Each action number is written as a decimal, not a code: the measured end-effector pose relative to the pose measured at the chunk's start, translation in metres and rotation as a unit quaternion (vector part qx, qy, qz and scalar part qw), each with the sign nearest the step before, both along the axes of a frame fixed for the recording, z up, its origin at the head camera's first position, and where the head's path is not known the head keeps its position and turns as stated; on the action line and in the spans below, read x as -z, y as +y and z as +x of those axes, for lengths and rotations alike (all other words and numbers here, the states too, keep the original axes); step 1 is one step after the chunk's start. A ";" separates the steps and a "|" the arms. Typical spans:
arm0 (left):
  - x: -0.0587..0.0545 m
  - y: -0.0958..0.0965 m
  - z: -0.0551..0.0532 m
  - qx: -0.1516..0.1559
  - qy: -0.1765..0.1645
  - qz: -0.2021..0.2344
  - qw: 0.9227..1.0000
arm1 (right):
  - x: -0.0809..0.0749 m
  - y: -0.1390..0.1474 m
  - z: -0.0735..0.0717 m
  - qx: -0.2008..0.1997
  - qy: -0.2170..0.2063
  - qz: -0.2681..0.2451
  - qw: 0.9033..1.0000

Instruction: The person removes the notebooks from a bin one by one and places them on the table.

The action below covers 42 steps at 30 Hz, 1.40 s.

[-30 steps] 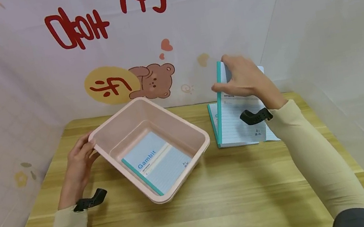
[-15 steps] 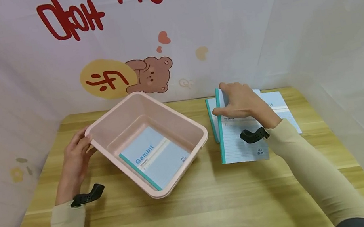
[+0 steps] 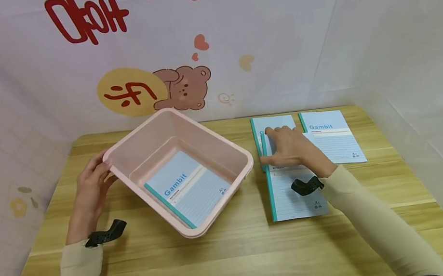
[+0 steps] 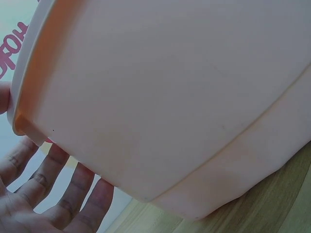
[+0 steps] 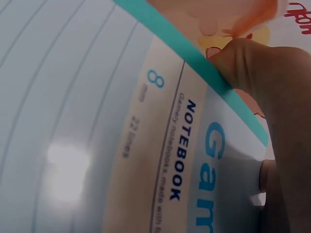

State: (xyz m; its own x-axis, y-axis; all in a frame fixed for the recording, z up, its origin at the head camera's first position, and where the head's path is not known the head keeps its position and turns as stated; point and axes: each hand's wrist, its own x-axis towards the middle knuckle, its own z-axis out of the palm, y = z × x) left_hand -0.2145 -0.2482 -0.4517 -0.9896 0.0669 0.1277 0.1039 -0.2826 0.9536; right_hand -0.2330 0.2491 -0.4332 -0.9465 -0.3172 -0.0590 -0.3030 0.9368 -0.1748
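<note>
My left hand [image 3: 93, 191] holds a pale pink plastic basin [image 3: 211, 148] at its left corner, thumb over the rim and fingers against the outer wall [image 4: 146, 97]. The basin tilts toward me. Inside it lies a light-blue notebook [image 3: 197, 188] marked Gambit, with a teal spine. Right of the basin, my right hand [image 3: 289, 148] grips a matching notebook [image 3: 294, 194] near its top, palm over the cover. In the right wrist view the thumb [image 5: 238, 63] presses the teal spine; the fingers are mostly hidden behind the cover.
Two more such notebooks lie at the table's back right: one [image 3: 273, 123] partly behind the held notebook, another [image 3: 333, 139] to its right. The wooden table [image 3: 235, 272] meets a white printed curtain [image 3: 273, 26] at the back and sides.
The held notebook has come down and toward me along with my right hand, uncovering the notebook at the back right. My left hand and the basin have stayed nearly still.
</note>
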 end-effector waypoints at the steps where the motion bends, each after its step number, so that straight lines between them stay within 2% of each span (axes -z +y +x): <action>1: -0.001 0.000 0.000 0.000 0.000 0.000 1.000 | 0.003 0.000 0.001 0.000 0.001 0.001 1.000; 8: -0.002 0.000 -0.001 -0.002 -0.006 -0.007 1.000 | 0.021 -0.004 0.015 -0.006 -0.007 0.013 1.000; 17: -0.002 -0.001 -0.002 -0.002 -0.007 -0.011 1.000 | 0.038 -0.001 0.030 -0.009 0.005 0.038 0.999; 26: -0.003 -0.001 -0.001 0.003 -0.003 -0.009 1.000 | 0.052 0.001 0.047 -0.002 0.005 0.010 1.000; 34: -0.002 -0.001 -0.001 0.000 -0.004 -0.006 1.000 | 0.055 -0.002 0.057 -0.010 0.036 0.029 0.999; 42: 0.000 -0.003 -0.002 0.001 -0.006 -0.002 1.000 | 0.055 -0.003 0.064 -0.015 0.050 0.035 0.998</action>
